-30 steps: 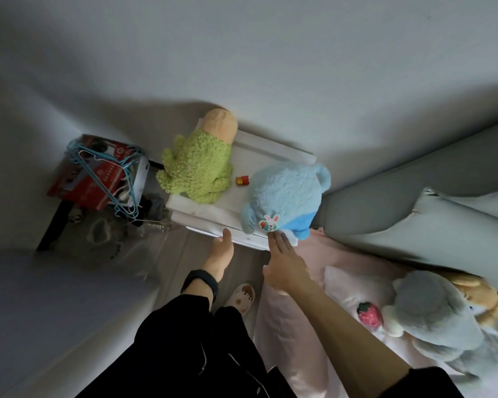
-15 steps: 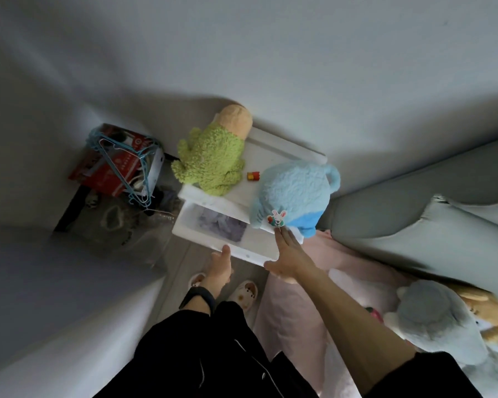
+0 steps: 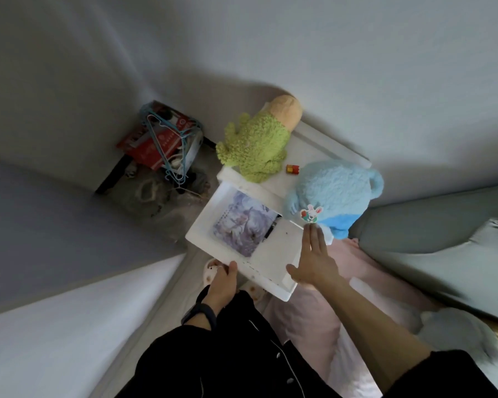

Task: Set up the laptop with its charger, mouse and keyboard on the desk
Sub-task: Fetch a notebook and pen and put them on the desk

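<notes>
A white bedside cabinet [image 3: 322, 145] stands against the wall, and its white drawer [image 3: 202, 239] is pulled far out. My left hand [image 3: 223, 282] grips the drawer's front edge, thumb on top. Flat and with straight fingers, my right hand [image 3: 314, 257] hovers over the drawer's right side, fingertips near a blue plush. Inside the drawer lies a notebook [image 3: 242, 228] with a pale purple picture cover, and a small dark item [image 3: 270, 231] sits beside it. No laptop, charger, mouse or keyboard shows.
A green plush [image 3: 256, 145], a blue plush [image 3: 334, 193] and a small red-yellow block [image 3: 292, 169] sit on the cabinet top. Left of it are a red box with blue hangers [image 3: 161, 139] and floor clutter. A pink-sheeted bed [image 3: 354, 288] with a grey pillow lies at right.
The drawer went from shut to far out, pulled by my left hand. My right hand left the front edge and now hovers over the drawer's inside. The notebook came into sight.
</notes>
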A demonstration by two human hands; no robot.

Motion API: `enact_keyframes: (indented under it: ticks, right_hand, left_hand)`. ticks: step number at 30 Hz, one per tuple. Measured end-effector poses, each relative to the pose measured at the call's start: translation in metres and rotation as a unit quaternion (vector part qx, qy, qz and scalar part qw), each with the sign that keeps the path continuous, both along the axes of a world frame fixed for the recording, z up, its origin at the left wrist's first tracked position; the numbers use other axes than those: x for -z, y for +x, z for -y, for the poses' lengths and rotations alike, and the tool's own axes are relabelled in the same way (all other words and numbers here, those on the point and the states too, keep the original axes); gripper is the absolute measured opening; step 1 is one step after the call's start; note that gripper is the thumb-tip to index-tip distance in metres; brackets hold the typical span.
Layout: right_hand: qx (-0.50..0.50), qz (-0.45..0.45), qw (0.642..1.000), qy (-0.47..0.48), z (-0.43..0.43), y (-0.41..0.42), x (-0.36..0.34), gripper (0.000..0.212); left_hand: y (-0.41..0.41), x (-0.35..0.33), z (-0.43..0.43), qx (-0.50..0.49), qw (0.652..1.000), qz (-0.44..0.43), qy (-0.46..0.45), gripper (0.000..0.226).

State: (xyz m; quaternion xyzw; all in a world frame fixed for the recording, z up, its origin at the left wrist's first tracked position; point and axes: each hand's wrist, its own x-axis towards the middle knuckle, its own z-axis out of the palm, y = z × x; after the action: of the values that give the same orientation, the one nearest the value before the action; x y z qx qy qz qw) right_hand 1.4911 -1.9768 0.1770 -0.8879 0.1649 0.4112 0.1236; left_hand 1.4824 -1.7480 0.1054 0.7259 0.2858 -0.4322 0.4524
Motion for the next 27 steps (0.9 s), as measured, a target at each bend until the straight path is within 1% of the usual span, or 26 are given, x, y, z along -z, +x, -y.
enact_keyframes:
  ticks: [3, 4, 6, 8, 10, 11, 12, 13, 16, 18, 21, 24, 27]
  right_hand:
    - [0.000, 0.011, 1.000, -0.007, -0.002, -0.003, 0.001, 0.112]
    - [0.007, 0.017, 1.000, -0.005, -0.003, -0.003, 0.002, 0.111]
    - [0.032, 0.039, 0.999, -0.001, -0.009, -0.001, 0.001, 0.105]
    - [0.074, 0.087, 0.993, 0.012, -0.017, 0.000, -0.003, 0.089]
    - [0.129, 0.179, 0.974, 0.048, -0.025, -0.007, -0.005, 0.063]
    - [0.151, 0.214, 0.962, 0.073, -0.028, -0.013, -0.004, 0.051]
    - [0.171, 0.224, 0.954, 0.099, -0.034, -0.018, -0.002, 0.043]
    - [0.194, 0.215, 0.950, 0.119, -0.040, -0.021, 0.002, 0.038]
    - [0.291, 0.165, 0.930, 0.152, -0.053, -0.013, 0.028, 0.036]
    - [0.340, 0.150, 0.916, 0.152, -0.058, 0.002, 0.046, 0.038]
    - [0.406, 0.142, 0.894, 0.127, -0.059, 0.028, 0.076, 0.043]
    - [0.448, 0.164, 0.875, 0.076, -0.055, 0.052, 0.107, 0.043]
    - [0.471, 0.177, 0.864, 0.021, -0.057, 0.062, 0.128, 0.041]
  left_hand:
    - [-0.004, 0.014, -0.005, 0.028, 0.999, -0.005, 0.014, 0.075]
    - [-0.005, 0.018, -0.008, 0.035, 0.999, -0.006, 0.015, 0.078]
    - [-0.002, 0.005, -0.012, 0.062, 0.998, -0.009, 0.017, 0.077]
    - [0.004, -0.025, -0.017, 0.095, 0.995, 0.004, 0.009, 0.071]
    - [0.008, -0.047, -0.024, 0.128, 0.992, 0.015, 0.005, 0.053]
    - [0.011, -0.056, -0.027, 0.148, 0.989, 0.023, 0.009, 0.048]
    - [0.016, -0.061, -0.030, 0.164, 0.986, 0.029, 0.012, 0.045]
    - [0.022, -0.067, -0.033, 0.174, 0.984, 0.036, 0.014, 0.042]
    - [0.054, -0.076, -0.030, 0.208, 0.975, 0.081, 0.019, 0.032]
    - [0.080, -0.076, -0.021, 0.232, 0.965, 0.119, 0.017, 0.035]
    - [0.113, -0.048, -0.001, 0.268, 0.948, 0.170, 0.018, 0.046]
    - [0.135, -0.001, 0.016, 0.316, 0.930, 0.174, 0.075, 0.072]
    - [0.143, 0.037, 0.025, 0.354, 0.904, 0.193, 0.144, 0.081]
